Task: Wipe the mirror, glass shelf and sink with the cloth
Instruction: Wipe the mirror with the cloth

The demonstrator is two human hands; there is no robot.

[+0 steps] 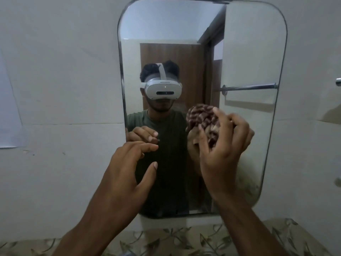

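Observation:
A tall mirror (pixel 247 52) with rounded corners hangs on the white wall straight ahead. My right hand (pixel 221 154) grips a bunched brown-and-white checked cloth (pixel 204 117) and holds it against the glass at mid-height, right of centre. My left hand (pixel 127 167) hovers in front of the mirror's lower left, fingers loosely spread, holding nothing. The mirror reflects a person in a green shirt with a white headset, and both hands. Faint smears show on the mirror's lower right corner. No glass shelf or sink is in view.
A band of leaf-patterned tiles (pixel 184 239) runs along the wall below the mirror. A metal towel bar (pixel 249 87) appears as a reflection. Metal fittings (pixel 338 82) stick out at the right edge. A pale sheet (pixel 9 111) is on the wall at left.

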